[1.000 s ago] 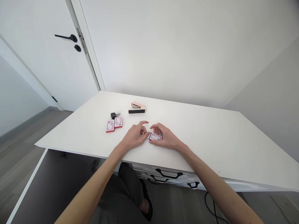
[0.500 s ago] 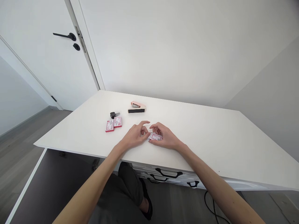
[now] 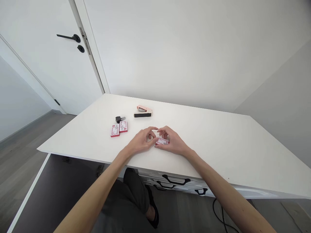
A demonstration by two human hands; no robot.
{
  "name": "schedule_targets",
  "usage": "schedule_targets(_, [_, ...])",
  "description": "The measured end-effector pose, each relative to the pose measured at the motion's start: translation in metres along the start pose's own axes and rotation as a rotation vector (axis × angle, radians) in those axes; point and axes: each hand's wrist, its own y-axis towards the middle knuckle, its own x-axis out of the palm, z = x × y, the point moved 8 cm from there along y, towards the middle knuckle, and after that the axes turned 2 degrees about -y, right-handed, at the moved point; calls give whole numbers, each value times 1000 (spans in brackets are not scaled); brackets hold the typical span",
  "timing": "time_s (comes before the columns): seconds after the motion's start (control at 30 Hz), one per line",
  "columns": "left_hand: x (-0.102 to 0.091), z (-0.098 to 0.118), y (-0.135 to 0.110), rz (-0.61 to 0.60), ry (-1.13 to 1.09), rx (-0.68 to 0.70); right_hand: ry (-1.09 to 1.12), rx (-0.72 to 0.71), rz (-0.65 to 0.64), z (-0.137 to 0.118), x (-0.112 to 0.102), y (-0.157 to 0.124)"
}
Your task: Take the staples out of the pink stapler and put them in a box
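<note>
A small white-and-red staple box (image 3: 162, 141) is between my hands, low over the white tabletop or resting on it. My right hand (image 3: 173, 141) is closed around its right part, thumb along the near side and fingers curled on the far side. My left hand (image 3: 143, 140) is at the box's left end, its thumb tip against that end and its index finger arched above, near the right fingertips. What the left fingers pinch is partly hidden. Two similar boxes, a left one (image 3: 115, 130) and a right one (image 3: 123, 126), lie side by side farther left.
A pale pink stapler (image 3: 143, 111) with a black strip lies behind my hands. Beside the two boxes is a black-headed key (image 3: 120, 119). The white tabletop (image 3: 213, 142) ends at a wall behind; drawers with black handles (image 3: 176, 180) are below its front edge.
My left index finger has come closer to the right fingertips. The staple box has shifted slightly in my hands, and more of its right end shows. The whole view has moved a little.
</note>
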Motion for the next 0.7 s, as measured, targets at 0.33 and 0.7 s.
schedule_targets(0.33, [1, 6, -1, 10, 211, 99, 286, 98, 118, 13, -20, 5])
schedule_targets(0.7, [-15, 6, -18, 293, 494, 93, 381, 312, 367, 47, -36, 0])
